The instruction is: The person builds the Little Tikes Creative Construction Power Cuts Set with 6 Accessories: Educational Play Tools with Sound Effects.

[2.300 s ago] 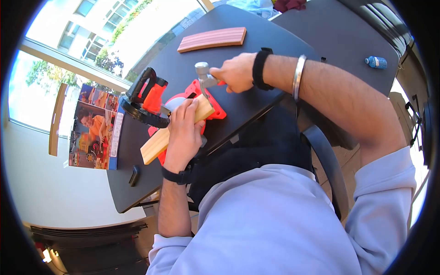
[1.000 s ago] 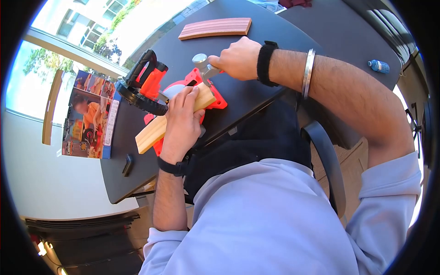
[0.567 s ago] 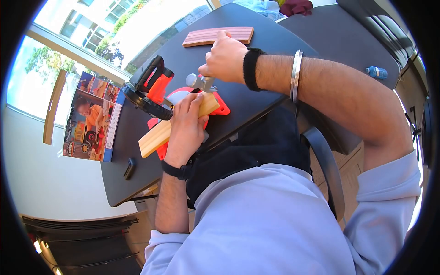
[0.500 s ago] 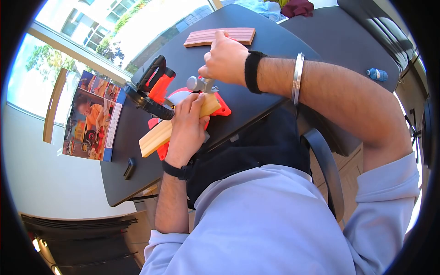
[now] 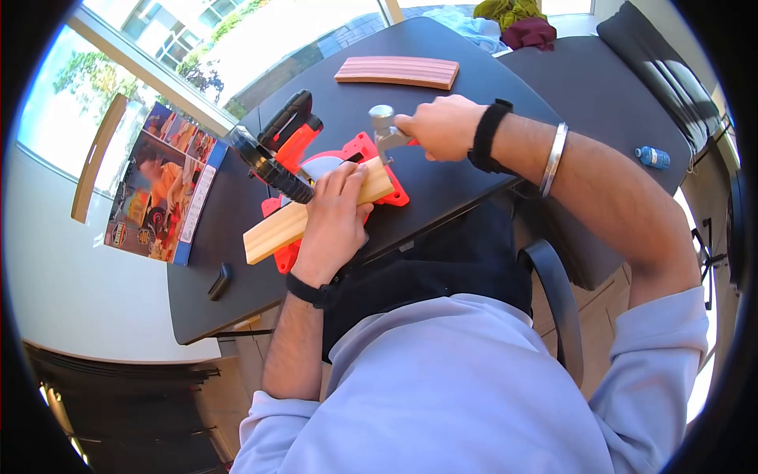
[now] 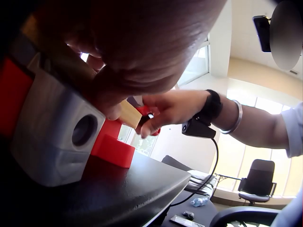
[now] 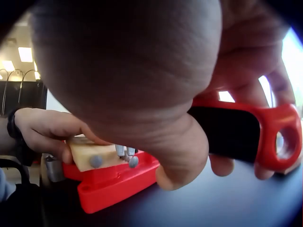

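My left hand (image 5: 335,229) grips a pale wooden board (image 5: 276,237), fingers over its top and thumb along its near side. The board lies across the red base (image 5: 392,188) of a toy mitre saw (image 5: 288,146), whose black and red saw head is tilted up. My right hand (image 5: 446,130) holds a claw hammer by its red and black handle (image 7: 265,127). The grey hammer head (image 5: 383,120) stands just beyond the board's right end, claw downward. In the right wrist view, one grey nail head (image 7: 96,161) shows on the board's end and another nail (image 7: 134,161) sits at the claw tips.
A reddish striped board (image 5: 397,71) lies at the table's far side. A picture box (image 5: 162,186) stands at the left, near a small black object (image 5: 221,282). On the adjoining dark surface are a blue bottle (image 5: 652,157) and clothes (image 5: 527,33).
My right hand has swung right and turned, bringing the hammer handle lower and its head up and away from the board's end. My left hand keeps its hold on the board.
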The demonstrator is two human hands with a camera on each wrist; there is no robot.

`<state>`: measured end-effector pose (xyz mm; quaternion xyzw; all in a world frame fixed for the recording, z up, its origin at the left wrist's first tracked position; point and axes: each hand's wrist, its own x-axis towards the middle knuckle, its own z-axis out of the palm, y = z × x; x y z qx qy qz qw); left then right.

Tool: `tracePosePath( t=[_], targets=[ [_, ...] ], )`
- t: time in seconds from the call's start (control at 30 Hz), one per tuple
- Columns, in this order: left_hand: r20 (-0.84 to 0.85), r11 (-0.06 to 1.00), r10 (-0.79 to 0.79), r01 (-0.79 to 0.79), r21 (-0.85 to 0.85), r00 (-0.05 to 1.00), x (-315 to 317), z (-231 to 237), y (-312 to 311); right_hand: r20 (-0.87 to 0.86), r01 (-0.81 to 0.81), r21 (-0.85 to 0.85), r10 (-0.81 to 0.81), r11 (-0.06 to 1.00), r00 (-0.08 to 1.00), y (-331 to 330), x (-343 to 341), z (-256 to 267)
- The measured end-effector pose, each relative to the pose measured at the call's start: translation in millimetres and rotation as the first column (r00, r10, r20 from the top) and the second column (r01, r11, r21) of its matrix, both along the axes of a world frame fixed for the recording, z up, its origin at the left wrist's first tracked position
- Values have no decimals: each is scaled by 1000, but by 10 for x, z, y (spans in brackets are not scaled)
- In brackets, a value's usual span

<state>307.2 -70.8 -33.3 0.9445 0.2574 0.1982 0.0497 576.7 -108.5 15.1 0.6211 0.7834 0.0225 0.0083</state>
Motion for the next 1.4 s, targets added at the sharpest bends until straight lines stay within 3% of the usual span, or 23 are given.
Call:
tracePosePath(
  t=[0.07,0.2,0.63,1.17,1.3,1.33,1.4],
  targets=[
    [-13,999,-14,15,45,1000,-1,-7,17,-59,29,-91,-35,995,998,5,34,-56],
    [-22,999,-2,3,39,1000,3,16,-9,-121,-32,-112,18,993,992,36,75,-157],
    [-22,999,-7,8,33,1000,-4,3,16,97,-2,46,-3,999,995,79,-35,-153],
    [26,1000,-10,11,-11,1000,0,8,6,358,-96,199,19,975,934,152,-23,-74],
    [26,999,-36,36,-2,999,-14,14,34,478,-124,231,-2,965,879,80,375,-271],
    [22,1000,-21,21,-12,1000,-18,16,17,450,-23,165,-54,986,891,-8,365,-202],
    [31,999,-1,2,-36,1000,-21,-20,5,428,0,162,-70,987,901,-79,438,-216]
  ],
)
